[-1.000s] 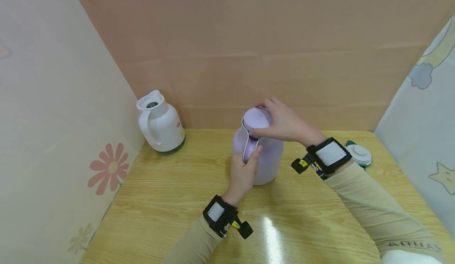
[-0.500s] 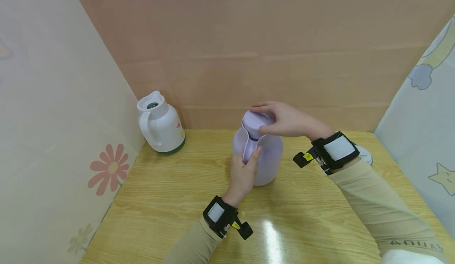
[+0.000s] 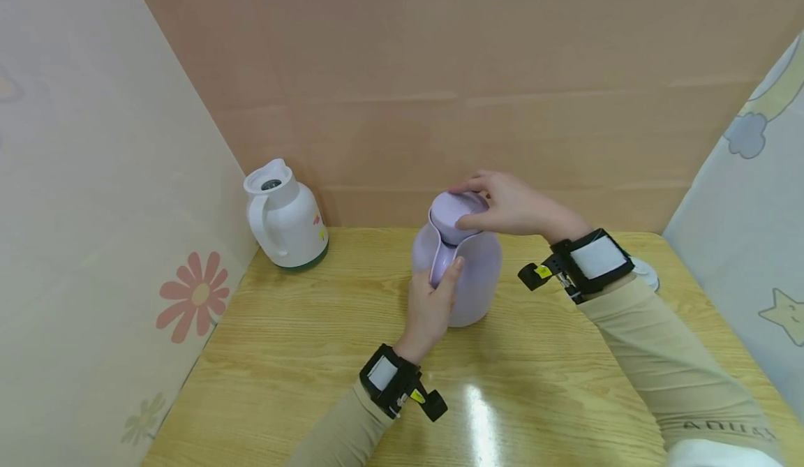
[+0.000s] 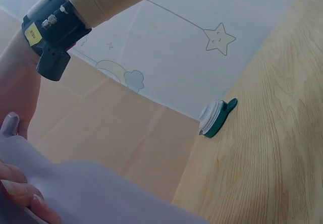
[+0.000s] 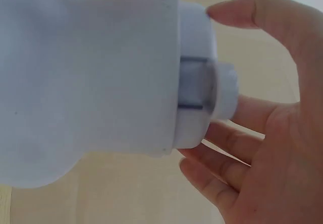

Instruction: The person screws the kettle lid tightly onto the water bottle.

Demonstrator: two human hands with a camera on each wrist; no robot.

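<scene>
Two jugs: lilac jug point(image 3: 467, 278) held by both hands, white jug point(image 3: 285, 219) apart.

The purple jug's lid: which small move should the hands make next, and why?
Probably the right hand should turn the lid a little further, because its fingers curl round the lid, seated on the purple jug, while the left hand holds the handle.

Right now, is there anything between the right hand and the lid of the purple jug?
Nothing visible does. The right hand already grips the lid of the purple jug, with fingers curled round its rim, while the left hand holds the jug's handle. The white jug stands apart, at the far left.
</scene>
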